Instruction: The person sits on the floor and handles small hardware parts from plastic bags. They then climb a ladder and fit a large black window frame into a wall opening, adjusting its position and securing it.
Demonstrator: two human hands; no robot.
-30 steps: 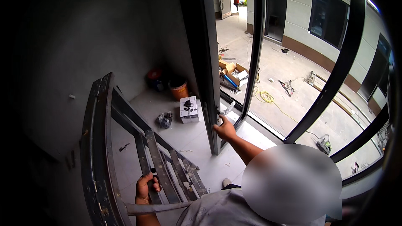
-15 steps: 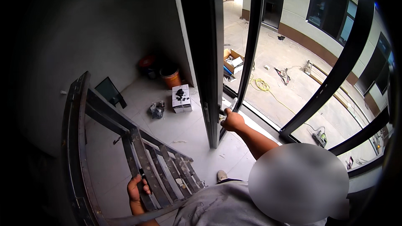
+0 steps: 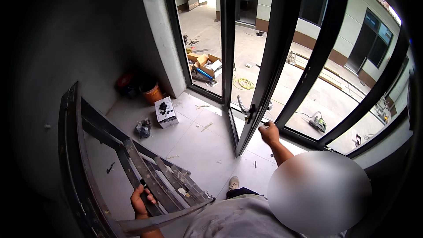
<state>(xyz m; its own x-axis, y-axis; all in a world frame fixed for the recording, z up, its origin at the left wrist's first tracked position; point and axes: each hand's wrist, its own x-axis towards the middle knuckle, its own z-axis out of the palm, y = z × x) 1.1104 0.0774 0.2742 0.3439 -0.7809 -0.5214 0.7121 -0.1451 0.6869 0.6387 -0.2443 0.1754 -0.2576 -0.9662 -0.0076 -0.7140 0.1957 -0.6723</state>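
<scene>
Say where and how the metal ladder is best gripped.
Probably by the slim dark bar of the metal ladder, coming from the near side and wrapping the fingers around it, as the left hand does: it's narrow, with open space along its left for the grip.

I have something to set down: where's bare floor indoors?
Mostly bare tiles lie between the white box, the ladder and the open door, apart from small scraps. Crowding is around that box: buckets behind it and a dark bundle beside it.

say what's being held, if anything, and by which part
Left hand: the ladder, by a rung. Right hand, near the door: cannot tell.
</scene>
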